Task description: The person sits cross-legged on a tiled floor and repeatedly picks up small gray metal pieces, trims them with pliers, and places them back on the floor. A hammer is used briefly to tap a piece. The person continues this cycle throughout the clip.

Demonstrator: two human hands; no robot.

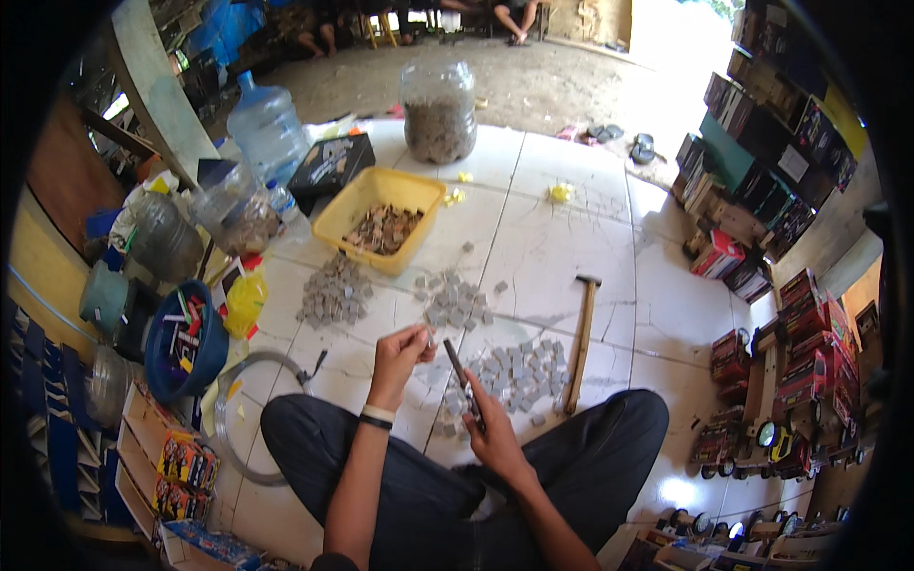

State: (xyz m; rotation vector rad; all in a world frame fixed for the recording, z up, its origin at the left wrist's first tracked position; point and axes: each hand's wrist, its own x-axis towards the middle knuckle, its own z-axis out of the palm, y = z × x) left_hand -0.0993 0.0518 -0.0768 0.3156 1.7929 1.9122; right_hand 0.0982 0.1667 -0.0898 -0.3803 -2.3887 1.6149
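My left hand (400, 354) is raised over the floor, thumb and fingers pinched on a small grey piece (430, 341). Just right of it, my right hand (493, 436) is closed round a long dark metal tool (453, 360); its tip points up toward the left hand, and its exact kind is unclear. Beneath and beside the tool lie many flat grey squares (522, 373). Two more piles of grey squares, one in the middle (453, 301) and one at the left (333, 291), lie farther off. A hammer (583, 338) with a wooden handle rests right of the nearest pile.
Beyond the piles stands a yellow tub (328, 228) with brownish pieces. A blue basin (211, 362), a coil of wire (225, 440) and a water jug (265, 124) are at the left. Toy trucks (804, 366) crowd the right. My bent legs (600, 457) frame the near floor.
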